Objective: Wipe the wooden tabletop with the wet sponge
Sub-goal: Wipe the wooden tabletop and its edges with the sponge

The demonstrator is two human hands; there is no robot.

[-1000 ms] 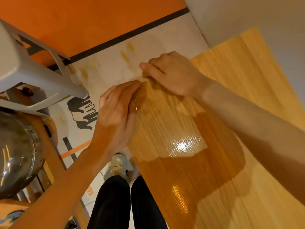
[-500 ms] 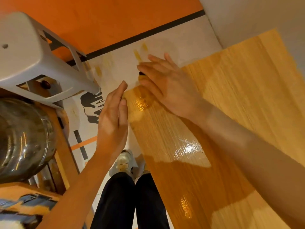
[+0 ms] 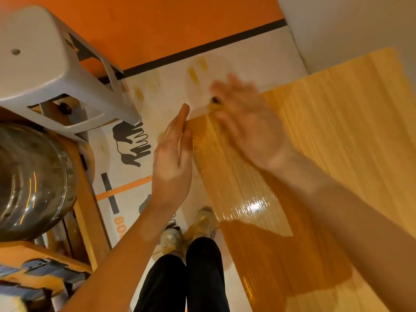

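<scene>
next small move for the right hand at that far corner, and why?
Probably draw the right hand, fingers spread and blurred over the sponge at the tabletop corner, back along the left edge. The left hand stands flat against that edge, seemingly to catch whatever gets swept off.

I see a wooden tabletop (image 3: 326,136) with fine grain, glossy and wet-looking near its left edge, duller farther right. The stool (image 3: 45,64) looks like smooth grey plastic; the big bottle (image 3: 29,181) is clear and shiny.
</scene>
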